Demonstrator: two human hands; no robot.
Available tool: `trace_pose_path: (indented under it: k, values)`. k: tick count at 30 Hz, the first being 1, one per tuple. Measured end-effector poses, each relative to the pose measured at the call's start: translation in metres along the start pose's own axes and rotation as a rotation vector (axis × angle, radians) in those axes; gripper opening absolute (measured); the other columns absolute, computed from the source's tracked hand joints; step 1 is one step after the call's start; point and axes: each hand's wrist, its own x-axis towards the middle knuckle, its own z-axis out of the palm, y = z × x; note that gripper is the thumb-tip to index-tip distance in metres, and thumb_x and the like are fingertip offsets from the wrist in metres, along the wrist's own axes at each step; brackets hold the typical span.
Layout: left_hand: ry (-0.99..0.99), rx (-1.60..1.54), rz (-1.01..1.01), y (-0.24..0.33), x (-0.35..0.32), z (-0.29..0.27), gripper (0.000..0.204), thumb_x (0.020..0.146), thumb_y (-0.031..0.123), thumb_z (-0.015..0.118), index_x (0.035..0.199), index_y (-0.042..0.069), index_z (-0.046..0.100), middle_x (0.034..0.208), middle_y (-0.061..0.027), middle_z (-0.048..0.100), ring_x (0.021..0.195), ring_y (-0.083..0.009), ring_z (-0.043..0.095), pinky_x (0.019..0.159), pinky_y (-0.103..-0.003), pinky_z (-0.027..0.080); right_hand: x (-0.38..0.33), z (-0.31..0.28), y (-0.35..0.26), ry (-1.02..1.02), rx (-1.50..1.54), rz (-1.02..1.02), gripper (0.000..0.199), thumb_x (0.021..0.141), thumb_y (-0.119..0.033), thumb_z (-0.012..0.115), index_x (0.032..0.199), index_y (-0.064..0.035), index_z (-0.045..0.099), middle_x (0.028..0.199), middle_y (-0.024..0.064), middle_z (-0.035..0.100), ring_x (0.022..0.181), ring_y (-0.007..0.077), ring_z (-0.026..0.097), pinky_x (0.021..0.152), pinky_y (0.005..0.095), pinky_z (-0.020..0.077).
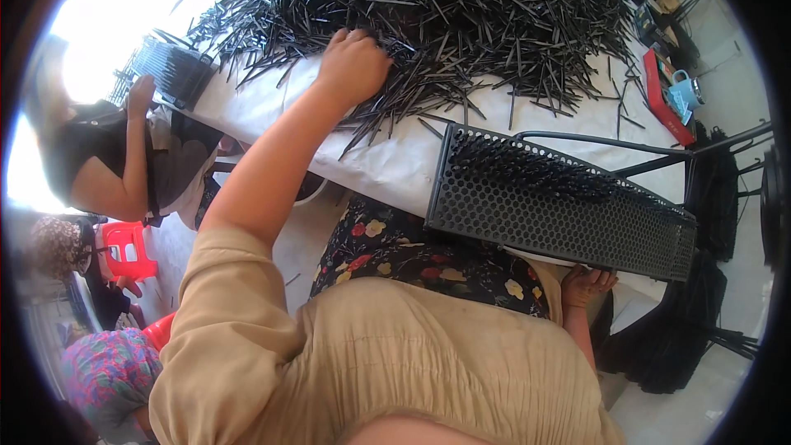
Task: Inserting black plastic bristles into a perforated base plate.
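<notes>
A large heap of thin, pointed black sticks [461, 16] covers the far part of the white-topped table [404, 161]. At the heap's near left edge, my left hand [354, 66] reaches in with its fingers curled down. Its fingertips are hidden, so what they hold is unclear. A long black rack [560, 218] with rows of round holes leans at the table's near right side. Many black sticks stand packed in its far rows, while its near rows of holes are bare. Below the rack's near edge, my right hand [587, 284] grips it with curled fingers.
A person [99, 156] works at the left beside another rack [169, 70]. Someone in a colourful head covering [111, 371] is at lower left, near a red stool [128, 250]. A red tray [666, 99] and blue mug [688, 89] are at right. Bundled black sticks [659, 346] hang there.
</notes>
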Motion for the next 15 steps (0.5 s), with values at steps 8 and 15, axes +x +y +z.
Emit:
trace_pose_path:
  k: [8,15]
  values:
    - [0.191,-0.088,-0.18,-0.002,-0.009,-0.024,0.016,0.085,0.019,0.061,0.094,0.009,0.07,0.096,-0.0104,0.064,0.096,-0.0298,0.062,0.083,-0.043,0.052,0.006,0.002,0.004,0.086,-0.016,-0.058,0.049,0.082,-0.012,0.059,0.125,0.0035,0.04,0.131,0.0213,0.039,0.125,0.0428,0.034,0.105,0.0597,0.0237]
    - [-0.076,-0.195,-0.103,-0.01,0.039,0.019,0.045,0.096,0.041,0.05,0.114,0.001,0.063,0.116,-0.018,0.065,0.113,-0.0364,0.058,0.094,-0.047,0.046,0.003,0.001,-0.003,0.026,-0.019,-0.046,0.055,0.086,-0.013,0.061,0.131,-0.0015,0.031,0.136,0.0185,0.031,0.128,0.043,0.03,0.107,0.0601,0.0215]
